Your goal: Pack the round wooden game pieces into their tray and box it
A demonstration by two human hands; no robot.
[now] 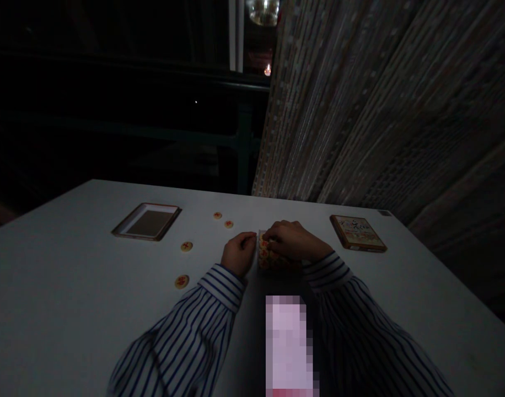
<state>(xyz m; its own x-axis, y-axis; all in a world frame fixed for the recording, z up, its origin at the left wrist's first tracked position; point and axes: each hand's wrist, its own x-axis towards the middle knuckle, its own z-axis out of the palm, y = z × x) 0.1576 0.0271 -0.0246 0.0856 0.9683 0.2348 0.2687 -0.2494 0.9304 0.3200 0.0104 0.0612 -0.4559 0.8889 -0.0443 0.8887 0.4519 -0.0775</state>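
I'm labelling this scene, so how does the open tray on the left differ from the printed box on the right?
The open tray shows a shallow inside, while the printed box shows a decorated face. The open tray has a plain, dull panel within a pale border; the printed box has dark writing above a patterned design. Both lie on the white table and have brownish edges.

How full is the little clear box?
Not empty: xiangqi pieces show inside the clear box. I cannot tell if it's full; the right hand covers part.
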